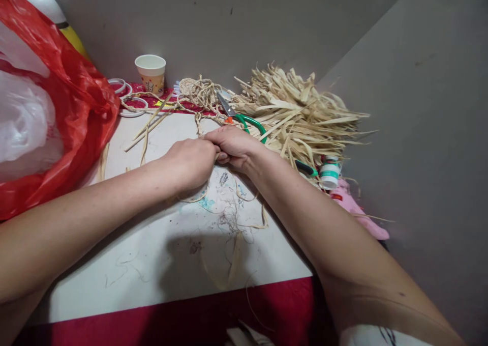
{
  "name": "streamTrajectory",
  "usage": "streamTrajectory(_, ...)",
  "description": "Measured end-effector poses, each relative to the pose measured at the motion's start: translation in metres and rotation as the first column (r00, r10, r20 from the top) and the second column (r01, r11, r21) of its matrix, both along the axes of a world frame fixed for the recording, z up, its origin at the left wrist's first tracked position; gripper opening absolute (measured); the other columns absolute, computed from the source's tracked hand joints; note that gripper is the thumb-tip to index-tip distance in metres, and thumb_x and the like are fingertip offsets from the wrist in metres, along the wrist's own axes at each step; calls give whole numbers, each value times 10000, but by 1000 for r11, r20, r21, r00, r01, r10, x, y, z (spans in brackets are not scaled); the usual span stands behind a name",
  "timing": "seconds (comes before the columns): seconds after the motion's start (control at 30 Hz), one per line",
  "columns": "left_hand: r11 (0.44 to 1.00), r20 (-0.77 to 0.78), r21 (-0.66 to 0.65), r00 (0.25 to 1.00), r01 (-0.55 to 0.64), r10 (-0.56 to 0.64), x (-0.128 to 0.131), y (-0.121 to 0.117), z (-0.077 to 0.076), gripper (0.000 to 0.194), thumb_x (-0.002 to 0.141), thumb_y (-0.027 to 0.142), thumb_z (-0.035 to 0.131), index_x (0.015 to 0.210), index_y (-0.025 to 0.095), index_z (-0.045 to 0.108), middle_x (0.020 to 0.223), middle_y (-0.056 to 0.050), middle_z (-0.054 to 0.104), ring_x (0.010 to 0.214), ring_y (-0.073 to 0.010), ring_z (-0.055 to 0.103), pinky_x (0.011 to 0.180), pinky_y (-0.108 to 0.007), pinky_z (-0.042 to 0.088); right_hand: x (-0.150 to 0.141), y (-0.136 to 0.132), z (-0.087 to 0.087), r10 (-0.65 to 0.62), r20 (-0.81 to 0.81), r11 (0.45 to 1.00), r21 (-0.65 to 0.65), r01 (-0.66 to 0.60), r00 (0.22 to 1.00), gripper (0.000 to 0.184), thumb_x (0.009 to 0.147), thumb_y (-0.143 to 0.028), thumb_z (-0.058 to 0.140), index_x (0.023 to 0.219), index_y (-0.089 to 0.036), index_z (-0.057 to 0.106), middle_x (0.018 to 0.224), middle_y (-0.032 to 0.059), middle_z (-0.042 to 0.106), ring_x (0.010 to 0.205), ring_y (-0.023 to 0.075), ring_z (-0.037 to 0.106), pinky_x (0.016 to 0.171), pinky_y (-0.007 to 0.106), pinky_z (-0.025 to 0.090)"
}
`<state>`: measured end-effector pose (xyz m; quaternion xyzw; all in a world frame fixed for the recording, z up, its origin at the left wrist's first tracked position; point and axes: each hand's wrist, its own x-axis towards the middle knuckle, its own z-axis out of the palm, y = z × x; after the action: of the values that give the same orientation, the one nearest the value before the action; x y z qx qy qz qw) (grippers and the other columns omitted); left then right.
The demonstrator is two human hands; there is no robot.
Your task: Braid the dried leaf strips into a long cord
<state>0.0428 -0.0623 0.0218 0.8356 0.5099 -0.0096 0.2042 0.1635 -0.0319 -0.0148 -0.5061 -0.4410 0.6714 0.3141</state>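
My left hand point(192, 163) and my right hand point(233, 145) meet over the white board, fingers pinched together. Between them they grip a twisted straw cord point(199, 124), which runs up from the fingers toward a tangled coil of cord point(200, 91) at the back. The gripped section itself is hidden by the fingers. Thin loose ends of straw point(265, 216) show below the hands. Just behind my right hand lie green-handled scissors point(251, 124), and beyond them spreads a big bundle of dry straw strips point(297, 107).
A red plastic bag point(87, 107) bulges at the left. A paper cup point(151, 76) and white rings point(133, 107) stand along the back. To the right are a small white bottle point(329, 173) and pink cloth point(356, 211). Fibre scraps litter the white board point(114, 295); walls close the back and right.
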Motion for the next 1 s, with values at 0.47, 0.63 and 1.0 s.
streamTrajectory(0.47, 660, 552, -751, 537, -12, 638, -28, 52, -15, 188, 751, 68, 504, 588, 124, 578, 587, -39, 586, 570, -97, 557, 591, -225, 469, 10, 7, -2, 80, -120, 995, -48, -87, 990, 190, 807, -131, 505, 623, -104, 542, 381, -78, 337, 293, 16, 212, 281, 133, 125)
streamTrajectory(0.63, 725, 530, -687, 658, -35, 535, -27, 46, -13, 146, 685, 91, 540, 547, 137, 551, 448, 39, 382, 376, -40, 243, 375, -217, 141, 9, 5, -2, 101, -126, 994, -38, -107, 987, 133, 783, -103, 506, 658, -108, 554, 393, -79, 354, 314, 18, 215, 299, 126, 132)
streamTrajectory(1.0, 882, 459, -445, 806, -156, 374, -30, 48, -14, 101, 682, 186, 546, 627, 161, 627, 415, 54, 318, 376, -71, 228, 420, -273, 133, 10, -2, 2, 189, 47, 982, 8, -189, 981, 186, 885, -148, 467, 719, -118, 546, 472, -66, 388, 326, 23, 302, 312, 122, 174)
